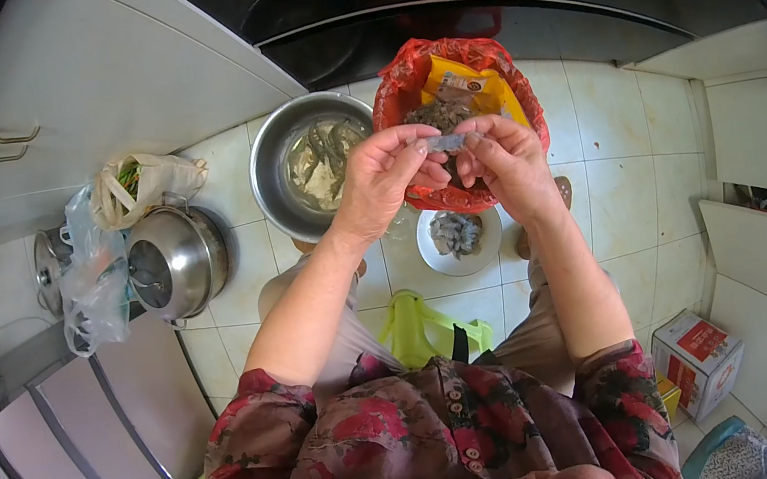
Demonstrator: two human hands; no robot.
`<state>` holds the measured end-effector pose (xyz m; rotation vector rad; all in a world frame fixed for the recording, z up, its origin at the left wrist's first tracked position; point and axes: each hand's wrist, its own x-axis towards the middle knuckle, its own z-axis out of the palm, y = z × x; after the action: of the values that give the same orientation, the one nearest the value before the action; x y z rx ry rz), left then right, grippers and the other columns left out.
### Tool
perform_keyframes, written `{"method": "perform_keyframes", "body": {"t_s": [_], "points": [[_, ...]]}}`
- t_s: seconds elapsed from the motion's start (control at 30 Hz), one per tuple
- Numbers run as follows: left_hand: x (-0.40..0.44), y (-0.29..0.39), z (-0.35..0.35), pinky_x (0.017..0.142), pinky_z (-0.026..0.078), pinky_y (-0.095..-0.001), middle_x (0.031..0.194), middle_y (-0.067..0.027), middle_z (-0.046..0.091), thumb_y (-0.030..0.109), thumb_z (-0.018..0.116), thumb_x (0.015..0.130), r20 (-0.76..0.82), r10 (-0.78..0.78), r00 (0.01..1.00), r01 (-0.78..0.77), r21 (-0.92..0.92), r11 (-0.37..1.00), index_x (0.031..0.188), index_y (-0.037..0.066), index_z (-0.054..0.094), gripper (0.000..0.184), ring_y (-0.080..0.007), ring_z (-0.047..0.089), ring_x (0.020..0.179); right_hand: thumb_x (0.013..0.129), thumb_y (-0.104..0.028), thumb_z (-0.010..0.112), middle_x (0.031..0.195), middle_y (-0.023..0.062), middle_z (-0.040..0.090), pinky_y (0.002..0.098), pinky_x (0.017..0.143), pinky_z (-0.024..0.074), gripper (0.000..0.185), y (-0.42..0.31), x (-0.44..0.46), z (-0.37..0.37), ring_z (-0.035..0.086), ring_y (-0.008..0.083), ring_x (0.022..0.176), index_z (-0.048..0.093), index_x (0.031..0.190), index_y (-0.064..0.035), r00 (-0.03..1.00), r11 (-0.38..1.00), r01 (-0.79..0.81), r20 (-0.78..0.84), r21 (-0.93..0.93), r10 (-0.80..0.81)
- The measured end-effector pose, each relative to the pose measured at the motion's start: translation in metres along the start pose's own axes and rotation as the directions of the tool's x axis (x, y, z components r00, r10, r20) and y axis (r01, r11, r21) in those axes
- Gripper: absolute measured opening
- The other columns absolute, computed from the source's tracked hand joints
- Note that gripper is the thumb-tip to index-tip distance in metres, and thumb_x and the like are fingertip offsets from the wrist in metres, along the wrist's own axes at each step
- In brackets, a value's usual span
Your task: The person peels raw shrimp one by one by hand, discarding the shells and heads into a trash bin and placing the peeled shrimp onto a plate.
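Observation:
A grey shrimp (446,143) is stretched between my two hands, over a bin lined with a red plastic bag (529,88). My left hand (382,181) pinches one end of it, and my right hand (506,164) pinches the other. Shrimp shells and heads (436,115) lie in the bag beside a yellow packet (497,99). To the left stands a metal basin (266,173) with several whole shrimp (328,152) in water. Below my hands, a white plate (495,243) carries a small pile of peeled shrimp (456,233).
A lime-green plastic stool (409,332) is between my legs. On the left are a lidded steel pot (173,265), a clear plastic bag (96,277) and a cloth bag with greens (146,186). A red-and-white carton (698,359) stands at lower right by the cabinets (762,135).

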<state>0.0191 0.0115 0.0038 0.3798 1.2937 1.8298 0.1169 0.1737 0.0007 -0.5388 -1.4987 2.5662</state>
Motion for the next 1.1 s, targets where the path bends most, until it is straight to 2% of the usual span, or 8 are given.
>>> {"method": "perform_keyframes", "body": {"t_s": [0.1,0.17,0.37,0.5,0.63,0.87,0.93,1.1], "points": [[0.001,-0.003,0.001,0.072,0.056,-0.0281,0.092,-0.0127,0.064,0.011,0.051,0.095,-0.022,0.024,0.999,-0.025,-0.017,1.0,0.116,-0.003,0.056,0.026,-0.0156,0.066,0.078,0.092,-0.012,0.058,0.076,0.0058,0.063,0.0236,0.059,0.0501,0.019,-0.002,0.0,0.005,0.06,0.0108,0.064,0.058,0.105,0.0022,0.999,0.998,-0.033,-0.018,0.059,0.034],[0.002,-0.004,0.003,0.072,0.056,-0.0279,0.091,-0.0118,0.064,0.01,0.051,0.095,-0.041,0.05,0.998,-0.05,0.02,0.999,0.116,-0.003,0.056,0.026,-0.0153,0.066,0.078,0.091,-0.013,0.06,0.074,0.0051,0.062,0.022,0.056,0.0478,0.019,-0.005,0.0,0.016,0.058,0.0101,0.063,0.058,0.104,0.001,0.987,0.991,-0.035,-0.152,0.128,0.055],[0.003,-0.013,0.007,0.071,0.055,-0.0241,0.091,-0.0071,0.065,0.005,0.055,0.092,-0.086,0.15,0.985,-0.132,0.187,0.973,0.114,-0.003,0.056,0.024,-0.0107,0.064,0.079,0.091,-0.014,0.061,0.07,0.0031,0.06,0.0207,0.046,0.0418,0.013,0.009,0.001,0.0,0.053,0.008,0.053,0.06,0.091,-0.0011,0.981,0.982,-0.176,-0.073,0.069,0.181],[0.002,-0.02,0.008,0.068,0.052,-0.0216,0.088,-0.0055,0.065,0.001,0.056,0.088,-0.084,0.196,0.977,-0.169,0.256,0.952,0.111,-0.003,0.057,0.023,-0.0068,0.061,0.076,0.092,-0.014,0.061,0.073,0.002,0.06,0.0212,0.046,0.0428,0.012,0.009,0.002,0.004,0.053,0.0074,0.055,0.06,0.088,-0.0028,0.981,0.983,-0.168,-0.082,0.074,0.174],[0.007,-0.021,0.001,0.066,0.05,-0.0208,0.088,-0.0055,0.065,0.001,0.058,0.087,-0.084,0.232,0.969,-0.194,0.321,0.927,0.107,-0.003,0.057,0.021,-0.0053,0.06,0.074,0.091,-0.014,0.06,0.064,0.0022,0.059,0.0206,0.043,0.0396,0.014,0.01,0.005,0.007,0.051,0.0077,0.048,0.059,0.082,-0.0034,0.983,0.984,-0.161,-0.078,0.074,0.167],[0.004,-0.019,0.006,0.07,0.053,-0.0225,0.094,-0.0064,0.064,-0.001,0.055,0.089,-0.073,0.167,0.983,-0.133,0.34,0.931,0.107,-0.004,0.055,0.018,-0.0086,0.063,0.079,0.093,-0.014,0.059,0.062,0.0015,0.059,0.02,0.041,0.0397,0.016,0.009,0.005,0.003,0.051,0.0075,0.045,0.058,0.08,-0.0044,0.976,0.979,-0.187,-0.101,0.08,0.195],[0.005,-0.015,0.006,0.069,0.054,-0.0243,0.093,-0.008,0.063,0.002,0.057,0.09,-0.05,0.08,0.996,-0.074,0.107,0.992,0.107,-0.004,0.055,0.018,-0.0112,0.064,0.076,0.093,-0.014,0.059,0.063,0.0016,0.059,0.0197,0.041,0.04,0.016,0.008,0.003,0.001,0.052,0.0073,0.046,0.058,0.08,-0.0046,0.975,0.979,-0.195,-0.096,0.065,0.2],[0.003,-0.007,0.001,0.066,0.056,-0.0266,0.09,-0.0092,0.064,0.008,0.058,0.091,-0.046,-0.071,0.996,0.073,0.04,0.997,0.107,-0.004,0.055,0.02,-0.0135,0.065,0.072,0.092,-0.015,0.061,0.066,0.0013,0.062,0.019,0.043,0.0411,0.014,0.005,0.001,0.003,0.054,0.0061,0.049,0.059,0.082,-0.0045,0.975,0.98,-0.198,-0.092,0.031,0.2]]}}
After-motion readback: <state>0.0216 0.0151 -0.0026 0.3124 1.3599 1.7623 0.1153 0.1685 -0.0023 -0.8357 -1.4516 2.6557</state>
